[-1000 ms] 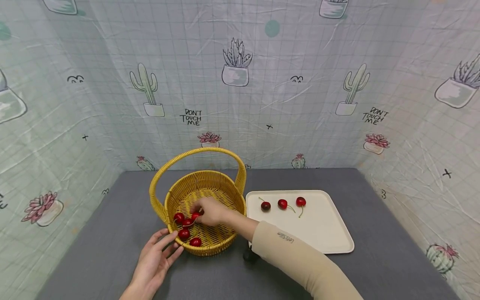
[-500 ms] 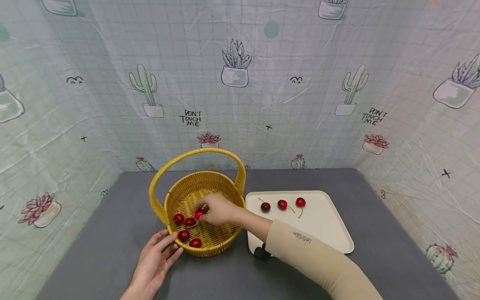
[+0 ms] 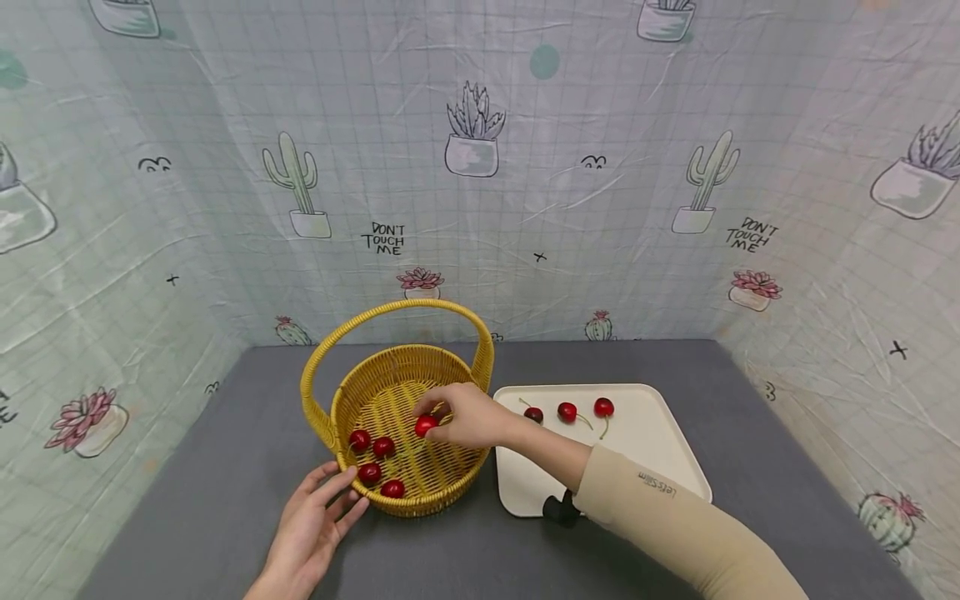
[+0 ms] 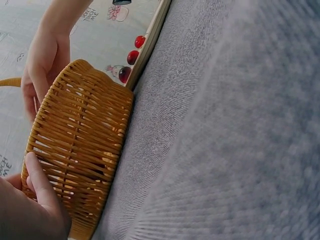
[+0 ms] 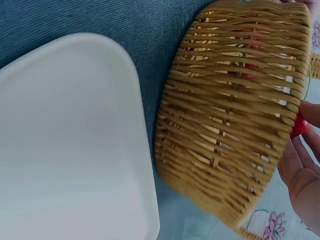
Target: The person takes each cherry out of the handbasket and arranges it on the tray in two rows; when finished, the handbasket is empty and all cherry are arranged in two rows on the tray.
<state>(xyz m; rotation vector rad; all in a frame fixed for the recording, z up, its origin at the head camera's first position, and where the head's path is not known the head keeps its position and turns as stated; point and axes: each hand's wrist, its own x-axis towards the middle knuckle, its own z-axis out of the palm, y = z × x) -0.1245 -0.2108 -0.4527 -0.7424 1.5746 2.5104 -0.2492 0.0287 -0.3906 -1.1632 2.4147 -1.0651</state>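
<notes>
In the head view a yellow wicker basket (image 3: 408, 500) with a tall hoop handle stands left of centre. My left hand (image 3: 303, 521) holds its near-left rim, fingertips at the edge and thumb along the outer wall (image 4: 65, 165). Inside the basket, my right hand (image 3: 472, 417) pinches a red cherry (image 3: 426, 426) between thumb and fingers. The right wrist view shows this cherry (image 5: 299, 125) at the rim, with a thin green stem. Several other cherries (image 3: 383, 447) lie along the basket's left and front inside.
Right of the basket lies a cream tray (image 3: 637, 458) bearing three cherries (image 3: 567, 412) along its far side. The right forearm crosses over the tray, with a black wrist device (image 3: 561, 510) beneath it. A patterned curtain (image 3: 540, 208) closes off the grey table (image 3: 442, 558) behind.
My right hand has moved rightward inside the basket, drawing the pinched cherry away from the others. One cherry beside it has shifted slightly right. My left hand has stayed on the rim.
</notes>
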